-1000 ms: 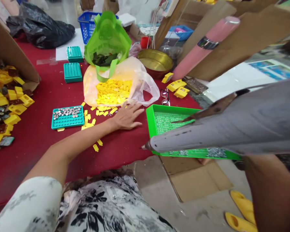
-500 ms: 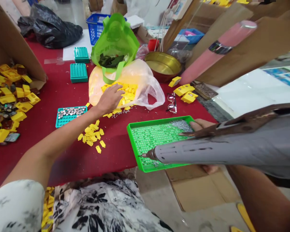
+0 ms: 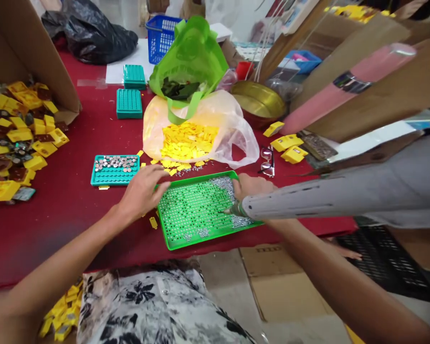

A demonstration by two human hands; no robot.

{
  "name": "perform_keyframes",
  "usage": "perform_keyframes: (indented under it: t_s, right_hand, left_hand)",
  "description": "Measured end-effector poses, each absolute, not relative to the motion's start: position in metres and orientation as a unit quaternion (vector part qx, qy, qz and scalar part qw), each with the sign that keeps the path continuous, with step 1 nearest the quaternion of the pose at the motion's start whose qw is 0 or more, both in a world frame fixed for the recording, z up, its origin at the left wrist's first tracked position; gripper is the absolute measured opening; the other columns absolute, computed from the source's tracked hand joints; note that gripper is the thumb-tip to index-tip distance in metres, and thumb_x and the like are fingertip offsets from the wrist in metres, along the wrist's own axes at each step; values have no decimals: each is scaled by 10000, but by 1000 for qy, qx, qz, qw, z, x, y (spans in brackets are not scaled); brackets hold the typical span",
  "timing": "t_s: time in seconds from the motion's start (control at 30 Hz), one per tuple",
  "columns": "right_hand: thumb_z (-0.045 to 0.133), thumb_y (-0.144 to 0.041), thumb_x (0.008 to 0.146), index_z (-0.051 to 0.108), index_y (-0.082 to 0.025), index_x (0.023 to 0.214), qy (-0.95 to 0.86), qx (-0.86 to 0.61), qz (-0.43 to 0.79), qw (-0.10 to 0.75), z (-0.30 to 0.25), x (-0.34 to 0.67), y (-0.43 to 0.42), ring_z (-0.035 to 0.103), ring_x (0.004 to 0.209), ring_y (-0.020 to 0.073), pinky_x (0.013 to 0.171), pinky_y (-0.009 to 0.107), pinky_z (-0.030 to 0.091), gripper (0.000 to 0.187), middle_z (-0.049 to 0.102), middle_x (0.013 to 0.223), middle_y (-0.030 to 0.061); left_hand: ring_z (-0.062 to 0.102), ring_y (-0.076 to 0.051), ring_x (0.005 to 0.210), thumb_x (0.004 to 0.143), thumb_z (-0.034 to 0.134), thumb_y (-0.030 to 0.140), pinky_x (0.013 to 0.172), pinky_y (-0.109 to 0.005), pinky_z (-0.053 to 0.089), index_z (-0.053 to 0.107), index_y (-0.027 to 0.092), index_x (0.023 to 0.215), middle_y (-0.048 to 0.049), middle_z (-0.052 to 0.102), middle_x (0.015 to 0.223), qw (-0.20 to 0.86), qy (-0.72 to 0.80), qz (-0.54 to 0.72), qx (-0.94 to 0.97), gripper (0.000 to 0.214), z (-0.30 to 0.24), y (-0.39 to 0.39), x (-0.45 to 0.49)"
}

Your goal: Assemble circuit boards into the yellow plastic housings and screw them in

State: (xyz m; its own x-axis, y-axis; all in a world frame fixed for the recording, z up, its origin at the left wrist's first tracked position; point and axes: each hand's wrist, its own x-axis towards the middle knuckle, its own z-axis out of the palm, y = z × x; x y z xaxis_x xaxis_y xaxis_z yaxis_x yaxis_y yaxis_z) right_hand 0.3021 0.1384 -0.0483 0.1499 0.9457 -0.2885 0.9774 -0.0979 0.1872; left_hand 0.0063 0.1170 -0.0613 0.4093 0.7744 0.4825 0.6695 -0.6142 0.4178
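Note:
My right hand (image 3: 252,185) grips the right end of a green perforated tray (image 3: 166,222), partly hidden by the electric screwdriver in front. Small silvery screws (image 3: 224,184) are heaped at the tray's right end, with small clusters along the near edge. My left hand (image 3: 143,190) is at the tray's far left corner, fingers curved and thumb apart; I cannot tell if it presses the rim. Small yellow plastic pieces (image 3: 153,222) show beside and partly under the tray and hand. The grey electric screwdriver (image 3: 294,205) points left above the tray, with no hand visible on it.
Behind the tray, a white plastic bag (image 3: 232,114) holds yellow pieces, with a green bag (image 3: 208,62) behind it. A teal tray (image 3: 111,179) of round metal discs lies left. Eyeglasses (image 3: 267,160) and a pink cylinder (image 3: 318,100) are right. A carton (image 3: 32,38) holds yellow parts.
My left hand has come back from the yellow pieces in the white bag to the tray's left corner. The green tray has moved left, over where loose yellow pieces lay. The view has shifted slightly.

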Motion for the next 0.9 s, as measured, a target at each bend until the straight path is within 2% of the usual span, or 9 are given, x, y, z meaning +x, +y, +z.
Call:
perform_keyframes:
  t_s: [0.1, 0.2, 0.27, 0.37, 0.47, 0.53, 0.7, 0.8, 0.9]
  right_hand:
    - [453, -367, 1002, 612, -109, 1121, 665, 732, -13, 149, -27, 292, 142, 635, 955, 203, 822, 378, 539, 326, 645, 1074, 119]
    - [325, -278, 1020, 636, -113, 1111, 731, 672, -1, 114, -15, 277, 156, 605, 1057, 246, 855, 371, 472, 363, 643, 1145, 166]
    - [374, -261, 1000, 673, -139, 1030, 776, 620, -18, 110, -19, 265, 172, 595, 1052, 247, 858, 362, 441, 325, 662, 1115, 150]
    - [481, -225, 951, 675, -126, 861, 802, 579, -49, 138, -35, 253, 200, 609, 884, 212, 784, 351, 449, 236, 673, 927, 147]
    - [586, -308, 933, 648, -128, 897, 805, 563, -84, 169, -50, 246, 222, 605, 828, 154, 777, 323, 507, 194, 654, 903, 83]
    - [600, -379, 934, 639, -138, 959, 806, 555, -107, 177, -54, 241, 229, 615, 860, 141, 806, 331, 537, 246, 649, 954, 54]
    - [598, -368, 938, 644, -135, 993, 807, 548, -158, 154, -53, 223, 227, 631, 895, 150, 845, 358, 543, 243, 660, 981, 52]
    - [616, -281, 912, 668, -130, 988, 809, 545, -183, 124, -52, 215, 222, 635, 863, 156, 824, 335, 520, 177, 685, 950, 70]
    - [608, -185, 865, 703, -143, 971, 809, 541, -203, 104, -49, 213, 221, 642, 839, 162, 771, 294, 484, 149, 715, 933, 89]
  left_hand:
    - [520, -347, 1306, 901, 599, 473, 1043, -549, 467, 494, 130, 1327, -218, 550, 1382, 99, 459, 288, 834, 557, -62, 76, 9]
    - [338, -426, 1437, 794, 679, 593, 1105, -639, 369, 333, 150, 1466, -261, 356, 1543, 122, 472, 246, 837, 876, -64, 46, 13]
    - [270, -460, 1460, 733, 712, 638, 1102, -688, 333, 263, 169, 1508, -268, 303, 1572, 143, 470, 224, 842, 1011, -65, 36, 16]
    - [204, -483, 1476, 675, 741, 670, 1091, -741, 288, 223, 198, 1531, -269, 272, 1588, 166, 463, 207, 846, 1105, -64, 32, 18]
    - [185, -487, 1481, 622, 789, 653, 1091, -754, 277, 224, 194, 1531, -274, 258, 1594, 182, 445, 199, 854, 1164, -61, 29, 17]
    - [175, -467, 1490, 645, 820, 565, 1105, -712, 318, 246, 177, 1518, -275, 261, 1592, 192, 425, 202, 861, 1115, -61, 25, 16]
    - [259, -387, 1487, 810, 727, 222, 1140, -582, 389, 373, 140, 1425, -264, 353, 1549, 198, 382, 256, 866, 714, -68, 23, 19]
    - [330, -369, 1461, 842, 662, 152, 1134, -558, 413, 434, 131, 1368, -241, 430, 1506, 192, 376, 289, 859, 574, -73, 29, 24]
    - [424, -338, 1413, 867, 628, 158, 1118, -516, 452, 477, 124, 1321, -206, 536, 1424, 191, 361, 307, 860, 479, -77, 34, 27]
